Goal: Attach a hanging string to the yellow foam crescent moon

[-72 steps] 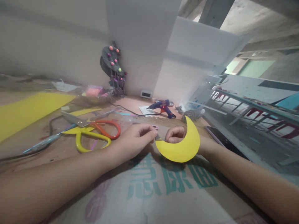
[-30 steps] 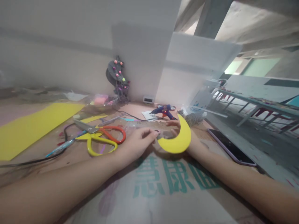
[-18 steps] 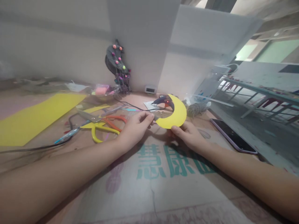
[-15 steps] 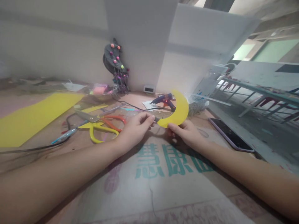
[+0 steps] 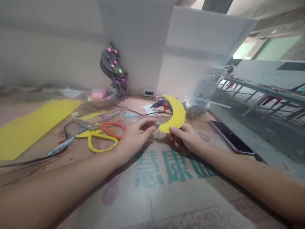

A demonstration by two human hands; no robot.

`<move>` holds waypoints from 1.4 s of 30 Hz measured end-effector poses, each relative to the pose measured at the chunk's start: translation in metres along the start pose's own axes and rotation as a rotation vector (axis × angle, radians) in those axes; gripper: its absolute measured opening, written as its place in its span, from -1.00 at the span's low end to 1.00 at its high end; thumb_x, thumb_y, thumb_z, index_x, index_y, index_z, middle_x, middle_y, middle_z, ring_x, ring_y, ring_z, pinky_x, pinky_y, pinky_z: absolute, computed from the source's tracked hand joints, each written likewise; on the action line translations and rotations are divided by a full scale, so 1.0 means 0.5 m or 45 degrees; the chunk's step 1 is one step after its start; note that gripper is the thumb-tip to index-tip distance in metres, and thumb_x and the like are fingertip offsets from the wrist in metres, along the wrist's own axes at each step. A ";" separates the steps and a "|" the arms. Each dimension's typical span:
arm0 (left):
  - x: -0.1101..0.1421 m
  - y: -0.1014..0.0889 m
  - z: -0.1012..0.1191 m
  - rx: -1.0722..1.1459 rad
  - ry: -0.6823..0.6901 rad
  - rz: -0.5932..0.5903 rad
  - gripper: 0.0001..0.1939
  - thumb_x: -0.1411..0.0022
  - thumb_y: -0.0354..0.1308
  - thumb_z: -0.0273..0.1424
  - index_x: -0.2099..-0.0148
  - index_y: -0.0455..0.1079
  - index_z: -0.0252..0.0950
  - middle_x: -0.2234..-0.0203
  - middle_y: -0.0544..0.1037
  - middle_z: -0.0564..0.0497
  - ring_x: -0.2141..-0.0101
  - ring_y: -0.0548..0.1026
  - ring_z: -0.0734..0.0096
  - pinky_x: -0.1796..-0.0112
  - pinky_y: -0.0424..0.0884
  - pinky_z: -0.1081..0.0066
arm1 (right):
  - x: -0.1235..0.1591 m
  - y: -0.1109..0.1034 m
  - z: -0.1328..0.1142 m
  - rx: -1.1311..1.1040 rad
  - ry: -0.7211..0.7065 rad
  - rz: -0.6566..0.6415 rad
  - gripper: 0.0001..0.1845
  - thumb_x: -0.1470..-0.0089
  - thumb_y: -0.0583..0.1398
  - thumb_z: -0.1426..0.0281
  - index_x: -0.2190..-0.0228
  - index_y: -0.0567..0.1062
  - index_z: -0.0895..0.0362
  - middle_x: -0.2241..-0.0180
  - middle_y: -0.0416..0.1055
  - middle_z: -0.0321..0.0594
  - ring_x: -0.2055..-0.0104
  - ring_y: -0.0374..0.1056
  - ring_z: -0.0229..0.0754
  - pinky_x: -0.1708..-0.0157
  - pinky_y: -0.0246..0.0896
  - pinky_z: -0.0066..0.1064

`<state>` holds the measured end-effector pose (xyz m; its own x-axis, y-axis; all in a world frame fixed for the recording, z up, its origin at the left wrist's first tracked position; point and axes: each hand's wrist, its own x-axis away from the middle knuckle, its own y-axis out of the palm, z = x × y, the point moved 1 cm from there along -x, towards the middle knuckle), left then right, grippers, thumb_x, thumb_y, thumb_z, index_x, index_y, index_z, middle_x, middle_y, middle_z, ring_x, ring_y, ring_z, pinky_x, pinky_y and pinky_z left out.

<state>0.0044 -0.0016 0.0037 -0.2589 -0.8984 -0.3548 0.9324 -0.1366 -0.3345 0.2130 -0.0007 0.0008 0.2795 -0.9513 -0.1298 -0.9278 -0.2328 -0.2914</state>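
A yellow crescent-shaped paper cutout (image 5: 176, 115) stands upright just above the cardboard sheet (image 5: 166, 190). My right hand (image 5: 188, 137) pinches its lower edge from below. My left hand (image 5: 134, 136) reaches to the crescent's lower tip, fingers closed in a pinch on something small and grey there that I cannot make out. Both forearms rest low over the cardboard with green printed characters.
Scissors with orange and yellow handles (image 5: 100, 135) lie left of my left hand. A blue glue gun (image 5: 163, 105) sits behind the crescent. A phone (image 5: 230, 136) lies at the right. A yellow paper sheet (image 5: 30, 127) is far left; a dark decorated ornament (image 5: 111, 68) leans on the wall.
The crescent was lifted off the surface and turned upright. My right hand shifted from behind it to pinching its lower edge. My left hand stayed at its tip.
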 end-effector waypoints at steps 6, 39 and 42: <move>-0.006 0.004 -0.015 0.124 -0.215 -0.050 -0.73 -0.25 0.15 -0.25 0.09 0.50 -0.28 0.17 0.59 -0.04 0.14 0.51 0.27 0.09 0.39 0.32 | 0.008 0.001 -0.007 0.166 0.029 -0.067 -0.51 -0.10 0.15 0.00 0.56 0.37 0.17 0.62 0.30 -0.32 0.66 0.15 -0.37 0.67 0.04 -0.53; -0.018 0.013 -0.037 0.072 -0.293 -0.069 -0.67 -0.23 0.12 -0.15 0.16 0.48 -0.31 0.34 0.58 -0.03 0.29 0.50 0.29 0.27 0.38 0.38 | -0.012 -0.006 -0.005 0.584 -0.313 -0.055 -0.71 -0.18 0.09 0.31 0.44 0.52 0.19 0.50 0.50 -0.22 0.46 0.36 -0.22 0.42 0.21 -0.47; -0.019 0.009 -0.046 0.112 -0.275 -0.033 -0.63 -0.24 0.12 -0.13 0.12 0.50 -0.32 0.32 0.58 -0.05 0.30 0.50 0.30 0.26 0.39 0.38 | -0.012 -0.004 -0.006 0.584 -0.345 -0.057 -0.66 -0.20 0.07 0.29 0.48 0.50 0.17 0.53 0.48 -0.22 0.47 0.35 -0.21 0.41 0.22 -0.45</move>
<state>0.0055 0.0159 -0.0144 -0.2320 -0.9613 -0.1487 0.9470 -0.1883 -0.2601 0.2126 0.0048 0.0049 0.4265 -0.8420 -0.3303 -0.7273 -0.1022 -0.6786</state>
